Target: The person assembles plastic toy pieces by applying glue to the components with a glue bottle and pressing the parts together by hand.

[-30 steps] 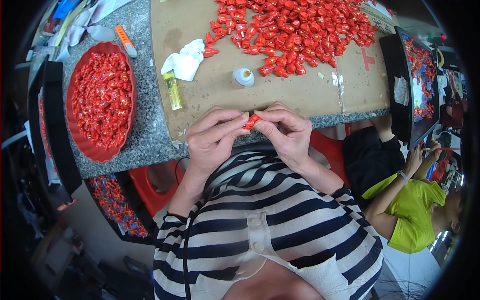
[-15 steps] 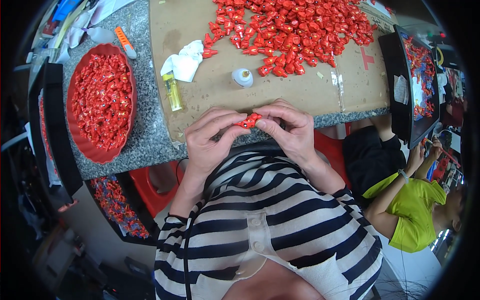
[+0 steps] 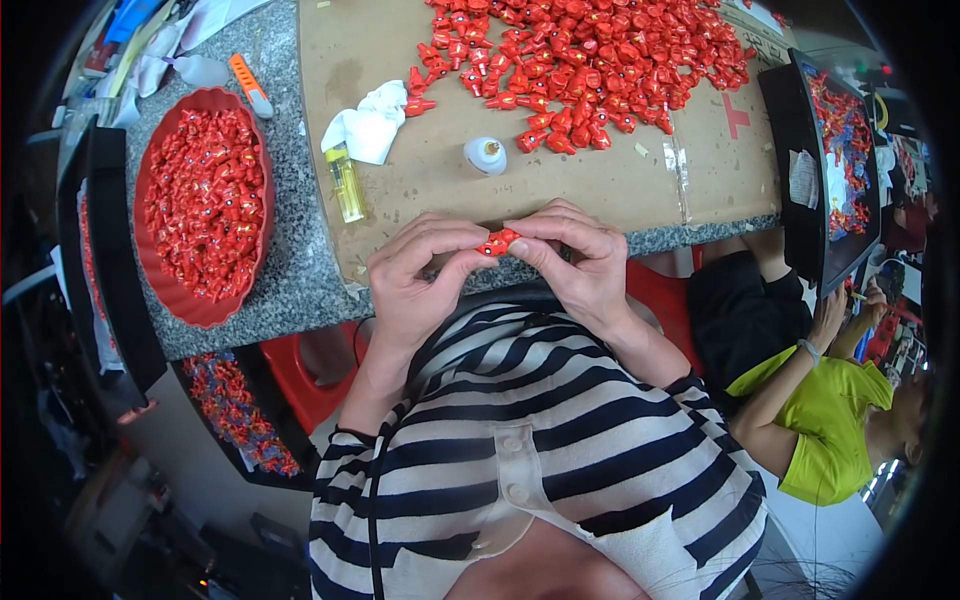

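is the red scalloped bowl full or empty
Full: small red pieces heap across the bowl and hide its bottom, leaving just its rim and some wall showing.

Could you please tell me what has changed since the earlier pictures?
Since a second ago, the left hand has shifted its fingertips slightly left, away from those of the right hand, so more of the small red piece shows between them. Both hands hold it; nothing was let go. The white bottle, white tissue and red bowl stayed put.
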Tool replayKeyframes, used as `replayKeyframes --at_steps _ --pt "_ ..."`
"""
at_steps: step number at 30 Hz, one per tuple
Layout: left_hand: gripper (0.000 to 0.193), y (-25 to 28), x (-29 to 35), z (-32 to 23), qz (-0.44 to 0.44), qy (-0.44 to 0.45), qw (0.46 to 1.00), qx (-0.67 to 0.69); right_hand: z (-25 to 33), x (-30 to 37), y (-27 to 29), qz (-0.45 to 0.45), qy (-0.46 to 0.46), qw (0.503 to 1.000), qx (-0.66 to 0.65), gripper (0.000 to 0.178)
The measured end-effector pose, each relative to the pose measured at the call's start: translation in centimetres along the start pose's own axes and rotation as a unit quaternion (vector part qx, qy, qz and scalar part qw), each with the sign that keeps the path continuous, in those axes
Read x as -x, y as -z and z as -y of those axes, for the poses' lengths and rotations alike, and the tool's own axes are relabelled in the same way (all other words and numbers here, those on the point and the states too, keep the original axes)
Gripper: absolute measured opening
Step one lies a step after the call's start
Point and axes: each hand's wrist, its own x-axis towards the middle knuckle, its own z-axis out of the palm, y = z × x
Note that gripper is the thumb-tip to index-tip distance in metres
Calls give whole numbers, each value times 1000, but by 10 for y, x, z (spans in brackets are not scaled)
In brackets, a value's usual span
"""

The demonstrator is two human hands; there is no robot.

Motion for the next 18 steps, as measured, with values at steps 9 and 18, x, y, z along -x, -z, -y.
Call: replayKeyframes --at_steps 9,18 --pt "17 -2 3 0 -11 40 998 42 2 4 0 -4 -99 993 -72 13" --pt "18 3 2 -2 -11 54 998 43 3 1 -5 -3 -107 992 -72 13"
